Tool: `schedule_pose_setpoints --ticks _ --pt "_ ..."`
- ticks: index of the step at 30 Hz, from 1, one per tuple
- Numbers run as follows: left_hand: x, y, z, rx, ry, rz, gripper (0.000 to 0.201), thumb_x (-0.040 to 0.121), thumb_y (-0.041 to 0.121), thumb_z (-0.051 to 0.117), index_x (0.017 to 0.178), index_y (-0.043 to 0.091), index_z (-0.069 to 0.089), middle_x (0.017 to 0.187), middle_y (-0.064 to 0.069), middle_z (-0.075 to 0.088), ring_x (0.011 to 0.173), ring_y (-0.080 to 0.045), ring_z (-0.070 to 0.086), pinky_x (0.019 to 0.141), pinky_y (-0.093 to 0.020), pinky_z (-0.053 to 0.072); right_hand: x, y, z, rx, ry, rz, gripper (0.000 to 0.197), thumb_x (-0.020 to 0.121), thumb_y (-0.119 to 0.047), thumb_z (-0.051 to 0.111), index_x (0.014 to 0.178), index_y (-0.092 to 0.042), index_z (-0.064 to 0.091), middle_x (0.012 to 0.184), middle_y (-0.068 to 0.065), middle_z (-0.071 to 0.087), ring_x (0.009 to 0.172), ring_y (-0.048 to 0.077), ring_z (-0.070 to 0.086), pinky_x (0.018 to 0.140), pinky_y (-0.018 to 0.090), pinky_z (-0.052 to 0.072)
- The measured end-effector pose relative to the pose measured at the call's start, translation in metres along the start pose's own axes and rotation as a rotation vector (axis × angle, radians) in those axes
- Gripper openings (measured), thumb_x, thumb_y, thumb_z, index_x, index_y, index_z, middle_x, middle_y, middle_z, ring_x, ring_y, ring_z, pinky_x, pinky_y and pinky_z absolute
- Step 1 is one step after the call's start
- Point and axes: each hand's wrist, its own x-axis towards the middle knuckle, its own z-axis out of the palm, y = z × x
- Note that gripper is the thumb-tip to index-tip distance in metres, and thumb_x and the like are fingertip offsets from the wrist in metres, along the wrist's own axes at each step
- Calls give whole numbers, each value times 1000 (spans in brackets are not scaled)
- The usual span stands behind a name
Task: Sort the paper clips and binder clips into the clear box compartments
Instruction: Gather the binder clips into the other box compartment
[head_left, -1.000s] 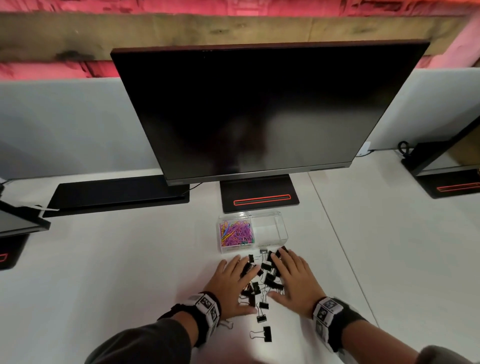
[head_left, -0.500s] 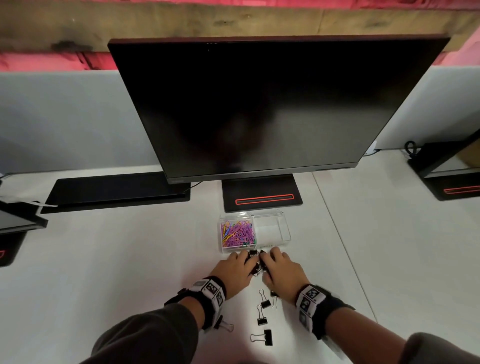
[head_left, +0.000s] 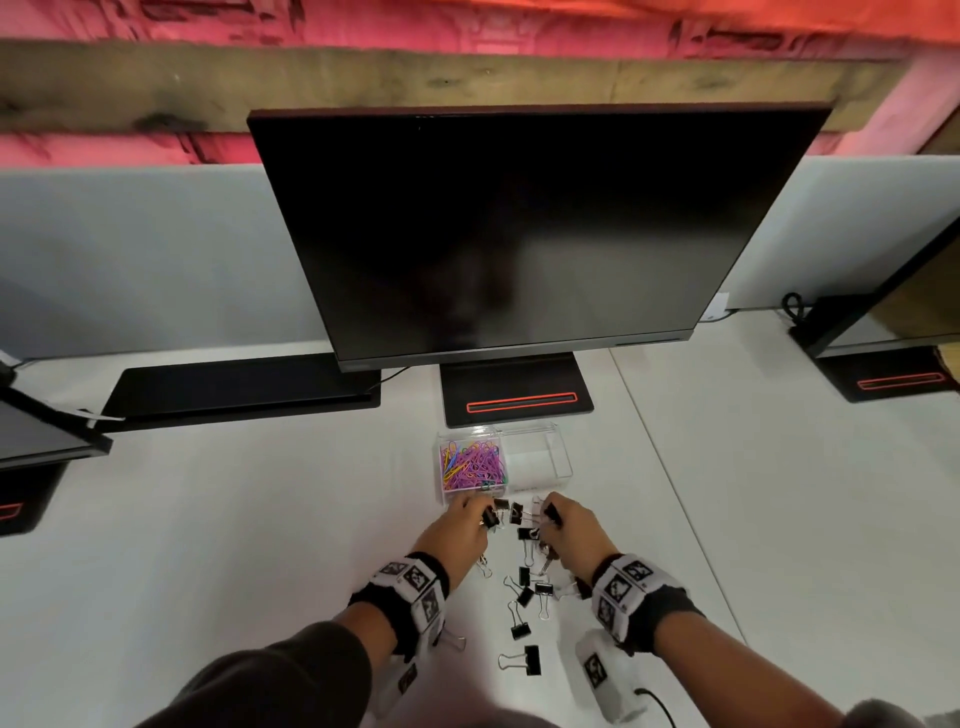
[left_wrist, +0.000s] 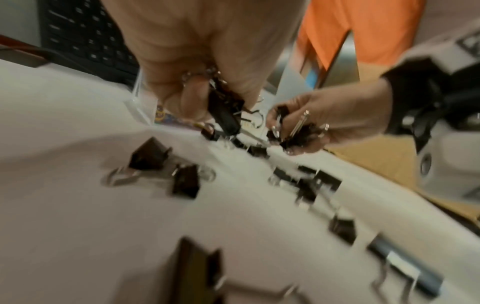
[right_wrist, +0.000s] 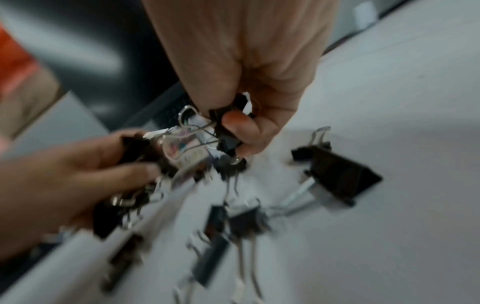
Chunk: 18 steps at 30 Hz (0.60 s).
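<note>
Two handfuls are in play, so note them left to right. Your left hand (head_left: 457, 530) is curled round a bunch of black binder clips (head_left: 491, 517), fingers closed on them just below the near wall of the clear box (head_left: 563, 457); gathering several at once likely saves trips. Paper clips (head_left: 472, 465), the coloured ones, fill the box's left compartment, so the bare right compartment (head_left: 540, 460) is presumably where the black ones go. Between your hands a few clips dangle or lie tangled by their wire handles. Your right hand (head_left: 569, 530) is likewise closed on its own cluster, thumb pinching it. Loose binder clips (head_left: 524, 592) lie scattered on the white desk (head_left: 260, 519) nearer you, still unsorted.
</note>
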Motion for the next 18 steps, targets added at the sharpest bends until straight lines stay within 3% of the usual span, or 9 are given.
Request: schedule_pose_setpoints --ticks 1,3,6,7,9,13,16,18 --pt "-4 1 -3 -32 15 8 38 96 10 39 134 11 39 135 -9 40 91 -27 58 84 -32 46 -3 1 -4 77 9 28 10 92 -5 40 83 -10 44 66 0 48 52 14 45 37 13 36" --pt "-9 5 -12 -67 50 28 36 97 12 39 133 11 38 133 -9 41 83 -21 54 82 -30 47 -9 0 -18 146 41 27 12 92 -5 41 82 -11 45 64 0 49 49 13 46 33 10 35" --pt "1 22 -34 -88 122 53 34 97 13 41 131 10 40 131 -9 41 87 -23 55 81 -28 48 -1 -15 -45 104 148 -44 17 93 -4 41 78 -11 43 68 5 51 53 18 49 32 9 35" --pt "9 29 -42 -90 147 56 32 97 14 41 129 10 42 129 -9 42 84 -21 53 78 -25 47 8 -21 -54 68 199 -68 15 92 -3 41 78 -10 43 73 8 52 60 22 51 36 10 38" --pt "28 41 -57 -87 197 49 30 97 14 41 126 11 43 125 -10 43 78 -20 53 75 -26 49 26 -36 -67 -18 274 -98 12 91 -3 41 83 -9 47 86 13 51 72 25 52 54 22 45" --pt "61 53 -71 -56 231 -35 30 95 10 41 125 13 42 121 -13 43 86 -35 61 82 -42 53 54 -53 -75 -156 277 -66 18 93 -5 40 106 2 52 109 23 51 92 37 57 82 34 45" --pt "73 55 -68 -73 247 -104 31 95 8 40 125 11 42 121 -15 43 92 -37 60 85 -43 52 59 -55 -72 -181 219 -51 22 92 -3 42 111 2 52 117 23 51 97 38 59 88 37 46" --pt "76 55 -64 -82 240 -112 31 94 7 39 125 11 42 122 -16 42 95 -37 59 84 -42 50 58 -54 -68 -168 127 -65 22 89 1 44 108 1 55 114 23 57 95 37 61 86 39 50"
